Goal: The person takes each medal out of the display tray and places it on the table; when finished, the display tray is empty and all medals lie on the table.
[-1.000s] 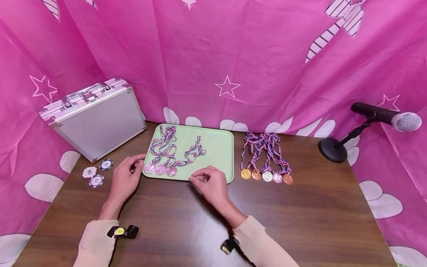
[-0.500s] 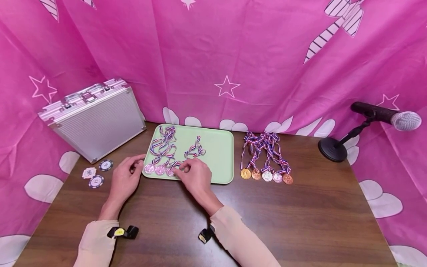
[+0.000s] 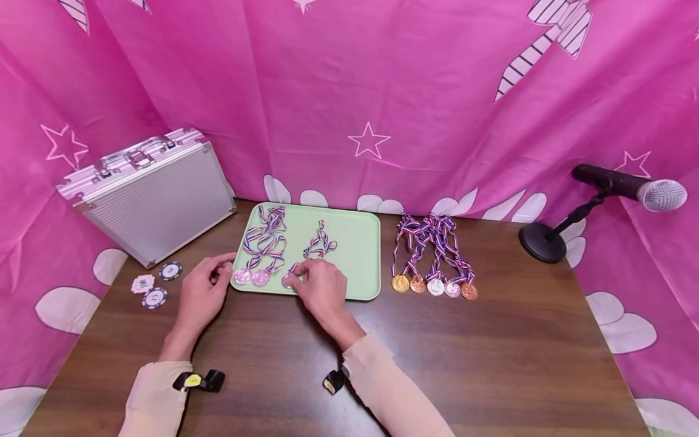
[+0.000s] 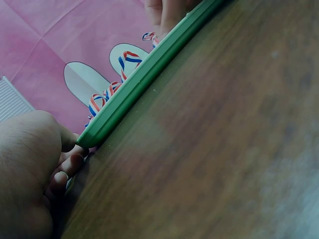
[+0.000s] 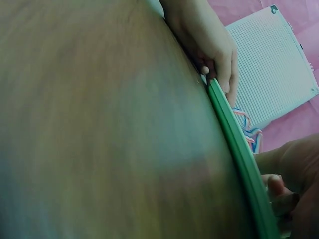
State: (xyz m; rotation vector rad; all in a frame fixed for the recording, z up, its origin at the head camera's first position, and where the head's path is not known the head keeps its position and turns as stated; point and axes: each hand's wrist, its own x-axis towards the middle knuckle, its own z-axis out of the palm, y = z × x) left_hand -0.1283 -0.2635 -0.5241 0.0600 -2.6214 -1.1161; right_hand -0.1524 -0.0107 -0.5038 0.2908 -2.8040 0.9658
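Note:
On the light green tray point(image 3: 357, 255) lie three pinkish-silver medals with red, white and blue ribbons. Two of these medals point(image 3: 260, 278) are side by side at the tray's front left. The third medal point(image 3: 287, 280) lies to their right, pinched between the thumb and index finger of my right hand point(image 3: 322, 290); part of it and its ribbon point(image 3: 320, 244) is hidden under the hand. My left hand point(image 3: 203, 290) grips the tray's front left corner. In the left wrist view, the fingers of my left hand point(image 4: 30, 159) are curled by the tray's rim point(image 4: 117, 109).
Gold, bronze and silver medals point(image 3: 435, 286) lie in a row right of the tray. A silver case point(image 3: 158, 203) stands at the back left, with poker chips point(image 3: 155, 297) before it. A microphone point(image 3: 622, 185) on a stand is at the far right, before the pink curtain point(image 3: 306, 91).
My right hand has moved left over the tray's front edge and taken hold of the third medal. That medal has slid slightly right, away from the other two. The left hand stays put.

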